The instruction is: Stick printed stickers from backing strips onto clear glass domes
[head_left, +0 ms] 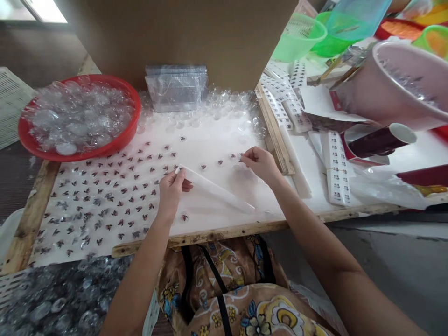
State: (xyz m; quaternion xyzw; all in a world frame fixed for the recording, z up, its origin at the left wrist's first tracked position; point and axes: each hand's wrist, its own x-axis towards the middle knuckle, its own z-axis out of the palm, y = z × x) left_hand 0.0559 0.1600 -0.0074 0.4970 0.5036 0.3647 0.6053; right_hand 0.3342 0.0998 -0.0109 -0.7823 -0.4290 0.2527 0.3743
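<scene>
My left hand [174, 189] is closed on one end of a white sticker strip [217, 186], which slants down to the right across the white work surface. My right hand [259, 163] is pinched at the far end of a short row of printed pieces. A small dark printed sticker [241, 157] shows at its fingertips. Near it lie transparent round pieces with the same dark print [220, 162]. Many more printed pieces [121, 204] spread over the board's left side. One printed piece [184, 217] rests below my left hand.
A red basin [136, 126] heaped with transparent plastic pieces stands at left. Loose transparent discs [245, 123] and a plastic-wrapped stack [177, 88] lie before a cardboard sheet [182, 32]. Wooden rails [224, 234] edge the board. Sticker sheets [336, 168], a dark cup [380, 140] and a pink tub [364, 93] are right.
</scene>
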